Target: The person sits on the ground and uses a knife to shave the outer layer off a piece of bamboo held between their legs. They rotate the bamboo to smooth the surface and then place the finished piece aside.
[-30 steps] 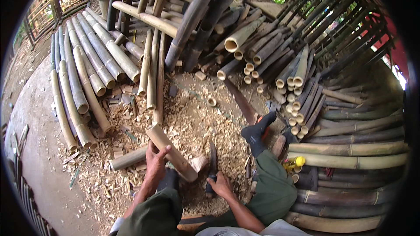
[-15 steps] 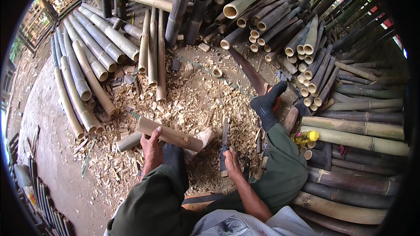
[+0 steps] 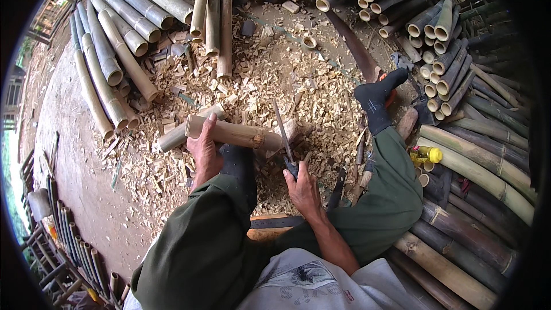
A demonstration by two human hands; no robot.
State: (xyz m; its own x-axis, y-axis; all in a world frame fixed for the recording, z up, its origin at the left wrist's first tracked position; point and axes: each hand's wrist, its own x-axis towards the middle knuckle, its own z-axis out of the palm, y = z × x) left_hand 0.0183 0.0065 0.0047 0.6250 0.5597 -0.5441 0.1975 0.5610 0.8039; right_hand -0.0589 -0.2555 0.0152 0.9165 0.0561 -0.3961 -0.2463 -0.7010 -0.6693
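My left hand (image 3: 204, 154) grips a short section of bamboo (image 3: 238, 134) near its left end, with the thumb on top. The bamboo lies almost level, and its right end is at a pale wooden block (image 3: 291, 129). In my right hand (image 3: 305, 193) is a knife (image 3: 281, 128) with a dark handle, its narrow blade pointing up and slightly left. The blade stands beside the bamboo's right end; whether they touch I cannot tell. Behind the held section, another bamboo piece (image 3: 172, 138) rests on the shavings, partly hidden.
Wood shavings (image 3: 270, 89) cover the ground. Long bamboo poles (image 3: 123, 23) lie at the far left, and stacked poles (image 3: 442, 74) fill the right side. A yellow bottle (image 3: 426, 154) sits by my right knee. Near my right foot lies a long brown blade (image 3: 351, 43).
My right hand has lifted the knife up beside the bamboo's right end. The held bamboo is closer to level. The whole view has shifted, with the far poles now higher in the picture.
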